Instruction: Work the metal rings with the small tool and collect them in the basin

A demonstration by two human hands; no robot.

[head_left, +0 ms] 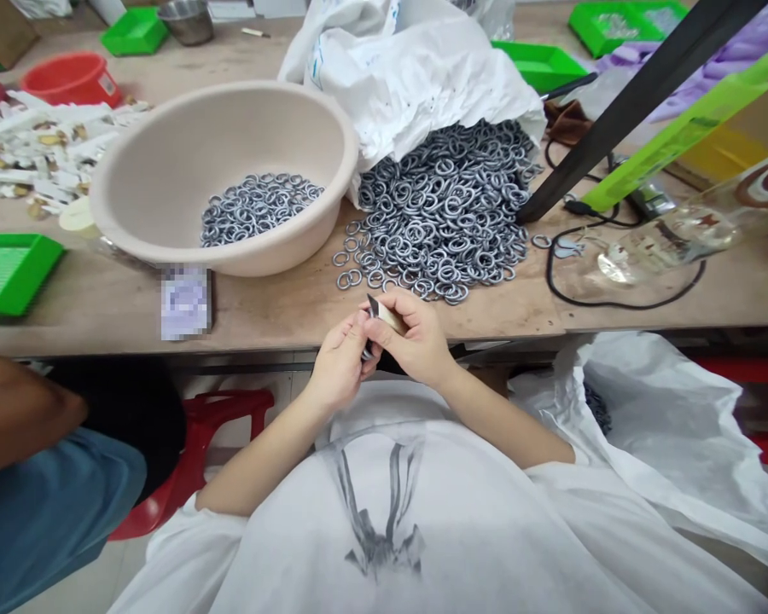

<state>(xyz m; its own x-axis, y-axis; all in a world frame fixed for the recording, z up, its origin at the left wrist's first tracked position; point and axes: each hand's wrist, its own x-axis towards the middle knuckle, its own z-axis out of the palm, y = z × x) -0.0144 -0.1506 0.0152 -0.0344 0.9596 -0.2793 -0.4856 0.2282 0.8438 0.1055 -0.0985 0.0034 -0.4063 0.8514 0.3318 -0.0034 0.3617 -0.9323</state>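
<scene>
My two hands meet at the table's front edge, just below a heap of dark grey rings [448, 213]. My left hand [338, 362] is closed on a dark grey ring [367, 350], mostly covered by the fingers. A small knife with a pale handle [389, 318] is gripped in my right hand [421, 343], its dark pointed blade sticking up beside the left fingertips. Whether the blade touches the ring cannot be made out. Beyond the left hand stands a large beige basin [141, 170] with more such rings lying in it.
A white sack [410, 77] lies open behind the heap. Right of it are a dark post [614, 128], a black cable [589, 300] and a clear plastic bottle [672, 243]. At left are a green tray [35, 264] and a person's arm [26, 414]. Another white sack [666, 426] hangs low right.
</scene>
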